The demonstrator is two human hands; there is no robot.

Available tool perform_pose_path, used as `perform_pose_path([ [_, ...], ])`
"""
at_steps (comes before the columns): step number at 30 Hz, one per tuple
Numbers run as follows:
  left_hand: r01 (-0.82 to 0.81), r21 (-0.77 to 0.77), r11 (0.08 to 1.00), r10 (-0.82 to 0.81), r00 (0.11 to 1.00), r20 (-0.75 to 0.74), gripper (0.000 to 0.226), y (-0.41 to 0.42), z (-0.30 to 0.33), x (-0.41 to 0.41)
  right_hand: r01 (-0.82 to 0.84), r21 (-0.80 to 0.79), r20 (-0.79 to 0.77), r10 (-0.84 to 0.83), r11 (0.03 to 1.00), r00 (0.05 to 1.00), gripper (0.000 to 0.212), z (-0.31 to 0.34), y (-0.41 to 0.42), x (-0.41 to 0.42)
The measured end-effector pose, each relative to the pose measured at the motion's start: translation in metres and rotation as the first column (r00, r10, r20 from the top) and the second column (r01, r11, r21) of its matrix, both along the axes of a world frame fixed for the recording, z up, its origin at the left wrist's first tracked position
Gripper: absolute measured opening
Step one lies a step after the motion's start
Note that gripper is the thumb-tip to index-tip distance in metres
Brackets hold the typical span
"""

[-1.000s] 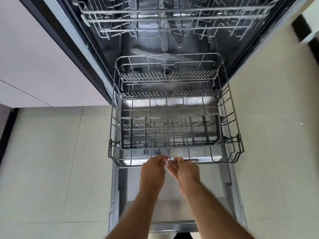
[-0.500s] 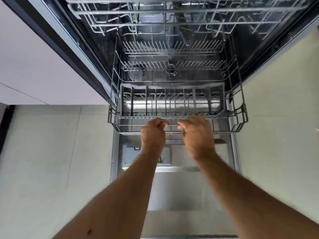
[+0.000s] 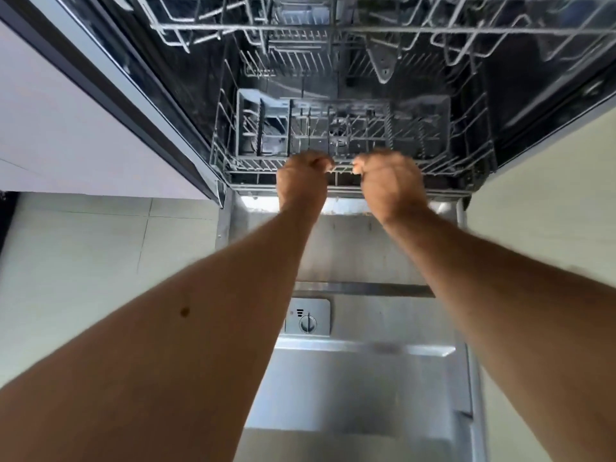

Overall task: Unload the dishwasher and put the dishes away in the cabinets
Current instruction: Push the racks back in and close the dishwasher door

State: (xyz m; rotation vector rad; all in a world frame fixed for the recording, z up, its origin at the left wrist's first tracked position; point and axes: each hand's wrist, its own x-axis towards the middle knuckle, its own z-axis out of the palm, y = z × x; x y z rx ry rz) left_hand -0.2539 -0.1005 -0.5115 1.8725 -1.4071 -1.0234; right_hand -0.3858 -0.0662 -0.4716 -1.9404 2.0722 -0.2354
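- Far left: pale cabinet front, flat and handle-free as far as the view shows; below it a light tiled floor with thin grout lines.
- A dark strip at the left edge of the floor; too little of it shows to tell what it is.
- Dishwasher stands open; its dark frame runs diagonally down from the top left corner.
- Door lies dropped flat toward the person, steel inner face up, with a detergent cup set in it.
- Left hand: fingers curled over the front wire of the lower rack, knuckles up, gripping the rim.
- Right hand: just beside the left, also curled at the same front wire; slightly blurred, but it reads as a grip on the rim.
- Lower rack sits almost wholly inside the tub, its front edge near the door hinge line.
- Cutlery basket rides at the front of the rack; no cutlery can be made out in it.
- No plate, bowl or cup can be made out in the lower rack.
- Upper rack across the top of the view, bare wire where it shows; its far corners are cut off.
- Judgement: unloading looks finished or nearly so. What seems left is seating the lower rack, then lifting the door shut.
- Whether the dishes reached the cabinets cannot be told from here.
- Right: more pale surface beside the dishwasher, featureless.
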Motion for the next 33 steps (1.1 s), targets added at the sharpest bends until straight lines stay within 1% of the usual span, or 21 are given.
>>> perform_pose_path([
  [2,-0.016,-0.035,0.999,0.016,1.000,-0.007,0.015,-0.013,-0.001,-0.003,0.011,0.002,0.032,-0.011,1.000,0.999,0.034,0.000,-0.013,-0.001],
  [6,-0.029,-0.043,0.999,0.027,0.999,-0.038,0.013,-0.037,0.000,-0.010,0.101,-0.040,0.187,-0.092,0.994,0.978,0.030,-0.003,-0.039,-0.005],
  [9,-0.036,-0.057,0.998,0.035,0.999,-0.030,0.012,-0.049,-0.003,-0.012,0.130,-0.005,0.239,-0.125,0.992,0.963,0.029,-0.009,-0.054,-0.009],
  [11,-0.032,-0.072,0.997,0.030,0.999,-0.019,0.012,-0.047,-0.006,-0.011,0.180,0.024,0.331,-0.177,0.983,0.927,0.027,-0.014,-0.056,-0.010],
  [12,-0.030,-0.074,0.997,0.029,0.999,-0.015,0.012,-0.047,-0.007,-0.011,0.204,0.012,0.369,-0.193,0.979,0.909,0.026,-0.017,-0.058,-0.011],
  [14,-0.039,-0.067,0.997,0.038,0.999,-0.018,0.012,-0.046,-0.007,-0.013,0.209,-0.002,0.392,-0.191,0.978,0.900,0.027,-0.021,-0.057,-0.011],
  [15,-0.042,-0.067,0.997,0.041,0.999,-0.019,0.012,-0.047,-0.006,-0.013,0.193,-0.001,0.379,-0.178,0.981,0.908,0.028,-0.022,-0.057,-0.011],
  [17,-0.035,-0.059,0.998,0.035,0.999,-0.004,0.013,-0.046,-0.003,-0.014,0.146,-0.038,0.306,-0.127,0.989,0.943,0.030,-0.022,-0.055,-0.010],
  [19,-0.022,-0.024,0.999,0.022,1.000,0.005,0.014,-0.045,-0.002,-0.015,0.160,-0.034,0.285,-0.144,0.987,0.948,0.030,-0.022,-0.054,-0.009],
  [21,0.000,0.049,0.999,0.002,0.999,-0.044,0.014,-0.047,-0.001,-0.013,0.173,-0.015,0.260,-0.163,0.985,0.952,0.029,-0.025,-0.051,-0.008],
  [22,0.016,0.088,0.996,-0.010,0.998,-0.070,0.014,-0.046,0.003,-0.011,0.145,-0.029,0.225,-0.135,0.989,0.965,0.030,-0.027,-0.046,-0.009],
  [24,0.026,0.131,0.991,-0.008,0.991,-0.134,0.020,-0.044,0.009,-0.006,0.038,-0.083,0.104,-0.029,0.996,0.994,0.044,-0.029,-0.032,-0.011],
  [26,-0.025,0.135,0.991,0.054,0.975,-0.214,0.034,-0.032,0.015,-0.001,0.000,-0.114,0.052,0.006,0.993,0.999,0.055,-0.030,-0.016,-0.012],
  [27,-0.042,0.106,0.993,0.063,0.977,-0.206,0.036,-0.022,0.017,0.001,0.000,-0.117,0.043,0.005,0.993,0.999,0.057,-0.031,-0.006,-0.013],
  [29,-0.032,0.037,0.999,0.035,0.996,-0.078,0.030,0.002,0.017,0.005,-0.007,-0.093,0.042,0.011,0.996,0.999,0.059,-0.033,0.014,-0.011],
  [31,-0.005,0.033,0.999,0.004,0.999,0.035,0.025,0.029,0.013,0.011,-0.013,-0.023,0.063,0.014,1.000,0.998,0.060,-0.035,0.032,-0.007],
  [33,0.052,0.040,0.998,-0.055,0.994,0.091,0.027,0.057,0.010,0.020,-0.004,0.020,0.076,0.002,1.000,0.997,0.062,-0.036,0.052,-0.003],
])
